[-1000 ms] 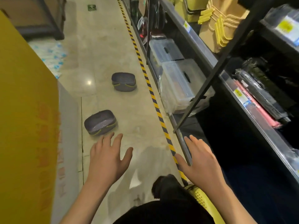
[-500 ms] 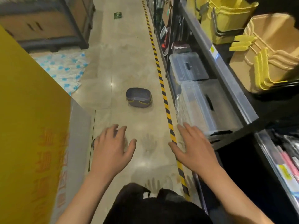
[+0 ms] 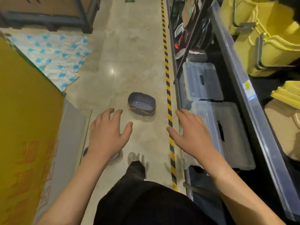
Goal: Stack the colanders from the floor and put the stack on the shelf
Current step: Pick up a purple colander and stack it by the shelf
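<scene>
A grey oval colander (image 3: 141, 103) with a yellow trim stands upright on the tiled floor ahead of me, left of the striped tape. A second grey colander (image 3: 116, 157) lies nearer, mostly hidden under my left hand (image 3: 107, 135); only slivers of its rim show. My left hand hovers over it with fingers spread, holding nothing. My right hand (image 3: 190, 135) is out in front, open and empty, over the floor tape and the shelf's edge. The metal shelf (image 3: 253, 101) runs along the right.
Clear lidded storage boxes (image 3: 222, 130) fill the shelf's bottom level at right; yellow baskets (image 3: 267, 38) sit higher up. A tall yellow board (image 3: 27, 127) walls off the left. Black-yellow tape (image 3: 168, 88) runs along the floor. Blue-patterned packs (image 3: 53, 57) lie far left. My dark-trousered leg (image 3: 138, 192) is below.
The view has moved forward along the aisle. The near colander has slid under my left hand and the far one is now closer. Both hands stay open.
</scene>
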### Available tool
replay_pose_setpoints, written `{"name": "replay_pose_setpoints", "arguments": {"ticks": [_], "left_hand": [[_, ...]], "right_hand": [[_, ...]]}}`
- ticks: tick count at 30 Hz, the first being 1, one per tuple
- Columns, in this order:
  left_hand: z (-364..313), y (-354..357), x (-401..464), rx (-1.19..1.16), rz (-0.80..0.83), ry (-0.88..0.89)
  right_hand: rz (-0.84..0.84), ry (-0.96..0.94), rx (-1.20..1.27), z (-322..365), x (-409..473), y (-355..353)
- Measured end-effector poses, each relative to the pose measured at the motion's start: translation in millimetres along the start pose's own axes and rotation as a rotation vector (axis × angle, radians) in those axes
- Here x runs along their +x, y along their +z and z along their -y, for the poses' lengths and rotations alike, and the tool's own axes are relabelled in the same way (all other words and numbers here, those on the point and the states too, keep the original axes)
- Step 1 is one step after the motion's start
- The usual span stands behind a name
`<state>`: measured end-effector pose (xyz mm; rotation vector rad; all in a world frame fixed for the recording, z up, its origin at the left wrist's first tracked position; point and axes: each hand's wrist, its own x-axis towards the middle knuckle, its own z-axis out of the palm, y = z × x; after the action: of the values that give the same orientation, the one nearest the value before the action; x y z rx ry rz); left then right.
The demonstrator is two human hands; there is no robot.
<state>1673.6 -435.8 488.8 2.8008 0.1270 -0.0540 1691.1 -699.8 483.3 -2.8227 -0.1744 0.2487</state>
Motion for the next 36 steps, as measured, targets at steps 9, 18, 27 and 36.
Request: {"name": "replay_pose_setpoints", "arguments": {"ticks": [9, 18, 27, 36], "left_hand": [[29, -15, 181, 0.003, -0.006, 0.099], [48, 23, 312, 0.022, 0.117, 0.089], [81, 99, 458, 0.071, 0.244, 0.037], [164, 303, 565, 0.099, 0.732, -0.053]], "right_hand": [[0.026, 0.121, -0.057, 21, 147, -10], [0.062, 0.188, -0.005, 9, 275, 20], [0.239, 0.237, 0.031, -15, 438, 85], [0.662, 0.455, 0.083, -94, 536, 281]]}}
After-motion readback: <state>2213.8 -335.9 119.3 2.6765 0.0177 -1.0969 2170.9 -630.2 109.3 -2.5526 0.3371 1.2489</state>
